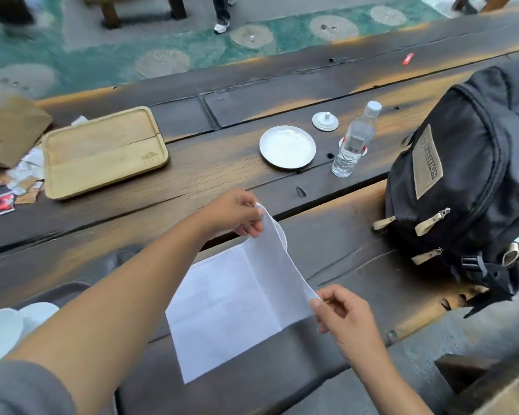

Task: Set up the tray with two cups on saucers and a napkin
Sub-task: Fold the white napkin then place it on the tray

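Left hand [237, 215]. Pinches the far corner of the napkin [231, 304] between thumb and curled fingers.

Right hand [343, 317]. Pinches the near corner of the same edge in the same manner.

Raised edge. Runs far to near between the two grips, lifted clear of the table [327, 244]. Curves down from there to a crease. Lies flat on the boards beyond the crease, spread to the left of both hands.

Judged step: folding the napkin. Calls for carrying the raised edge leftward, across the crease and over the flat part. Keep both corners level so the long axis holds its far-to-near line.

Tray [102, 151]. Sits well apart, far and to the left, nearer the left hand than the right. Holds no cup, saucer or napkin yet.

Saucer [287, 146]. Sits beyond the left hand, slightly to the right, near a water bottle [354, 142].

White crockery [0, 333]. Shows at the lower left, partly hidden behind the left forearm. Cannot tell cups from saucers there.

Backpack [462, 181]. Stands to the right, off the judged fold path.
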